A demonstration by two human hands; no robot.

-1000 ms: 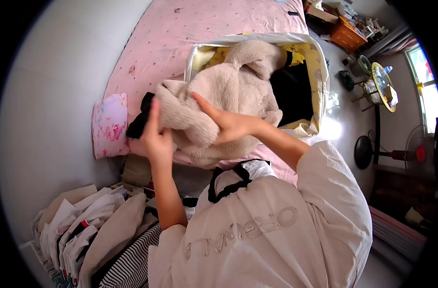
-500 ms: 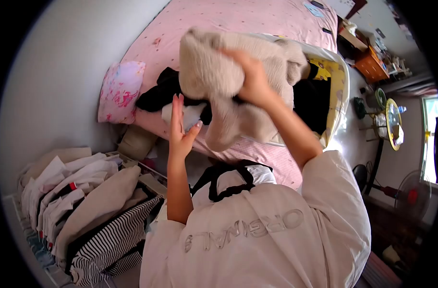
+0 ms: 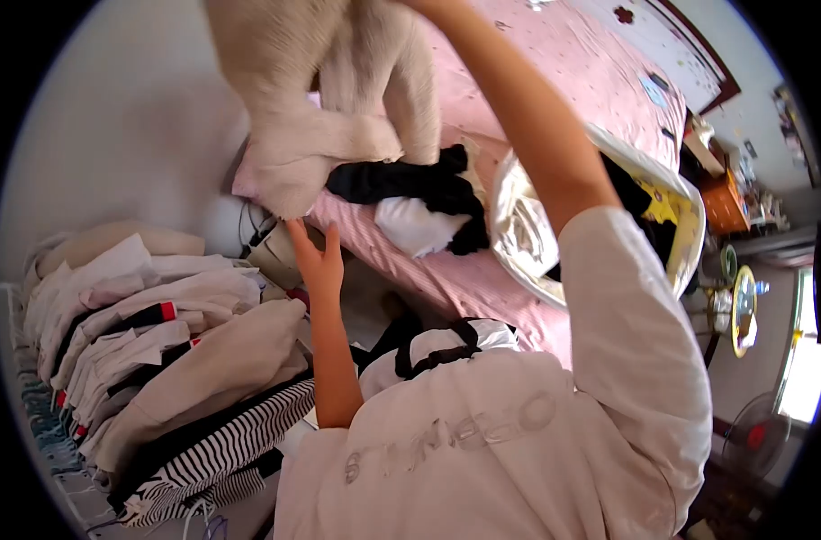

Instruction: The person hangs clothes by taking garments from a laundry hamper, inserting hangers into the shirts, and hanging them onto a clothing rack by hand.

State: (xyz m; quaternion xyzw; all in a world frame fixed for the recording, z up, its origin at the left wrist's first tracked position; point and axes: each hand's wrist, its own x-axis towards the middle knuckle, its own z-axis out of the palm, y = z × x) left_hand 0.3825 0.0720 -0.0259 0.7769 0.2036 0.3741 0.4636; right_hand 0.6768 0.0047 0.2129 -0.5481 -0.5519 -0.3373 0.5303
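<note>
Bed (image 3: 554,67) is largest, bearing clothes perhaps because its flat top supports them. Beige fleece garment (image 3: 280,81) hangs before bed and wall; our raised right forearm (image 3: 518,99) probably lets its folds fall free. Hanging clothes (image 3: 163,310) are packed closely, likely saving room. Lined storage basket (image 3: 701,220) has open mouth, giving us access. Black garment (image 3: 397,180) lies against white garment (image 3: 415,227). Left hand (image 3: 318,265): fingers apart below fleece's low end, maybe steadying it; contact unsure. Right hand is beyond frame; its grip we cannot tell.

Open air between fleece (image 3: 289,90) and basket (image 3: 697,223), right forearm (image 3: 529,108) above.
</note>
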